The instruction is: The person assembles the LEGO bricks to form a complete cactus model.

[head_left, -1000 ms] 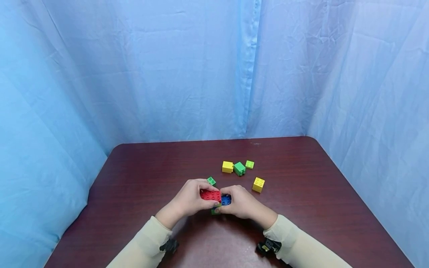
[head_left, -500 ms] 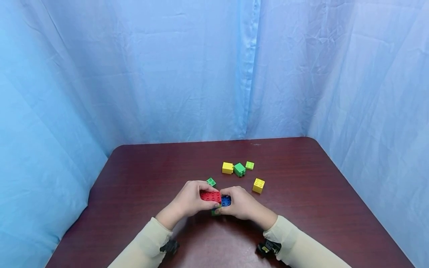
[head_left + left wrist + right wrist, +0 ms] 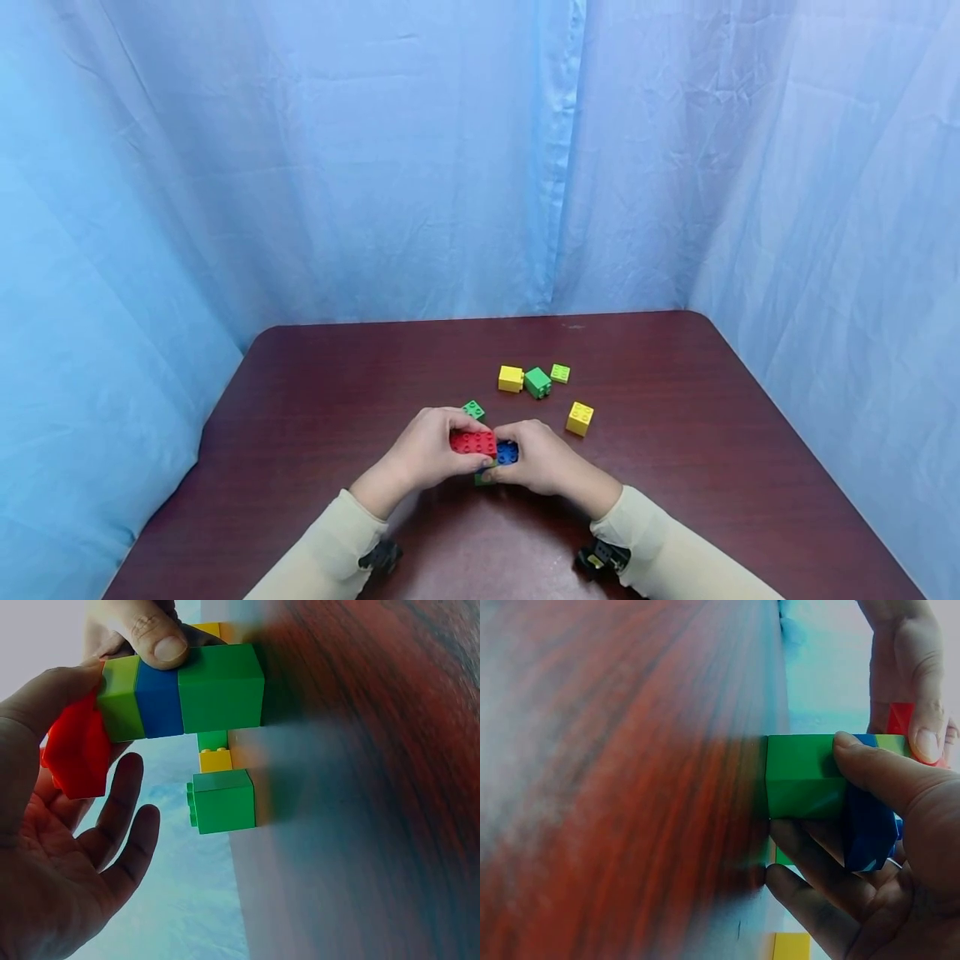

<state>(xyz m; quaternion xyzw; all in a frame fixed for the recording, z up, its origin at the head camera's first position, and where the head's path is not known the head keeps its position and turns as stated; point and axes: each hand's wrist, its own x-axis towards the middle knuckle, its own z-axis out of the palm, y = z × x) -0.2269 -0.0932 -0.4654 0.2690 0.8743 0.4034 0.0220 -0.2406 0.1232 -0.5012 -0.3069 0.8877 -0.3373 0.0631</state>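
Observation:
A small tower of building bricks stands on the table between both hands. A green brick [image 3: 221, 690] forms its base, with a blue brick [image 3: 868, 832] above that juts to the right and a thin lime brick [image 3: 120, 697] higher up. On top sits a red brick [image 3: 473, 442], sticking out leftward. My left hand [image 3: 426, 450] pinches the red brick between thumb and fingers, its other fingers loose. My right hand [image 3: 546, 458] grips the tower at the blue brick, thumb on the near side. Fingers hide part of the joints between bricks.
Just behind the left hand is a separate green brick [image 3: 474, 409]. Farther back lie a yellow brick [image 3: 511, 379], a green brick [image 3: 537, 382] on its side and a flat lime brick [image 3: 560, 373]. Another yellow brick [image 3: 580, 419] is to the right. Blue curtains [image 3: 405, 167] surround the table [image 3: 337, 375].

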